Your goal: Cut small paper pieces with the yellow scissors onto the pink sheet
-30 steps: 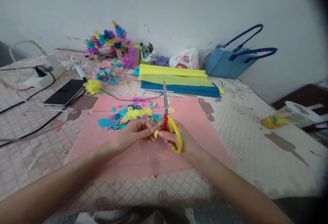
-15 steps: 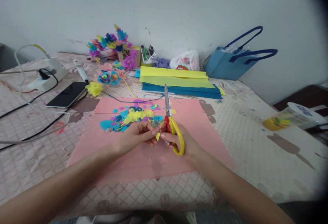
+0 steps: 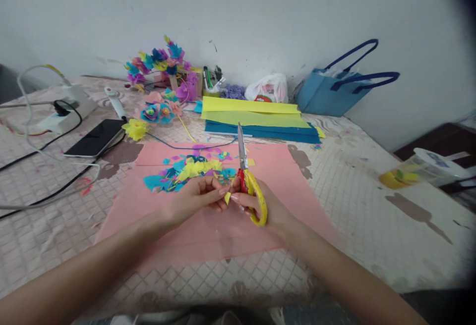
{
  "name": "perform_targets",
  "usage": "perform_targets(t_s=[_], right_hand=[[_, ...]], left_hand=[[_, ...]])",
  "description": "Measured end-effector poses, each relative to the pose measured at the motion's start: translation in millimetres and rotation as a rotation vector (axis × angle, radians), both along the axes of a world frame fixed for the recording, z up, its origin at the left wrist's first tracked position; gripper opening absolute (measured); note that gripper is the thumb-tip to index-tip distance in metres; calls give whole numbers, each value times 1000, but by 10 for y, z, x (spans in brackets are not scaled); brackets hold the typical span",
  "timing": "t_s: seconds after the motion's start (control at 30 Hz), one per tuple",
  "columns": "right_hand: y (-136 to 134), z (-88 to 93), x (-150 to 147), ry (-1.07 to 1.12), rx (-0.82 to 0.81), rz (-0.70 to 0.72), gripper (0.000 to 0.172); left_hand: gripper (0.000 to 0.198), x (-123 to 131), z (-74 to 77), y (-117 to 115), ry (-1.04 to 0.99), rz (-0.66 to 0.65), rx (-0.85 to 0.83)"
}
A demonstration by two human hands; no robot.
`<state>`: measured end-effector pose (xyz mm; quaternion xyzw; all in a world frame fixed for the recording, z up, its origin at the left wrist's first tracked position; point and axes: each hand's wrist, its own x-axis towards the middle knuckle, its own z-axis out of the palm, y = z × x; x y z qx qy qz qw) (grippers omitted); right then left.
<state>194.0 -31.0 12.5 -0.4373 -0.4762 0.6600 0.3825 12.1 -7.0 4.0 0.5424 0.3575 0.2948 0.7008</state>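
The tabletop (image 3: 357, 206), covered in pale lattice-patterned cloth, carries a flat, rectangular pink paper sheet (image 3: 178, 245). Just beyond the sheet lie layered yellow and dark-blue papers (image 3: 253, 117); on its far half sits a loose heap of blue, yellow and purple paper cuttings (image 3: 197, 167). Above the sheet's middle, the right hand (image 3: 271, 207) holds metal scissors with yellow-and-red handles (image 3: 243, 159), and the left hand (image 3: 201, 194) pinches a small yellow paper piece (image 3: 227, 198).
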Motion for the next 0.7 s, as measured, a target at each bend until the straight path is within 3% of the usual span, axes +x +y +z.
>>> perform_targets(t_s=[0.7], right_hand=[[14,-31,-14,30,-32,-18,25]], left_hand=[[23,8,-25,-14,-14,5,-15]])
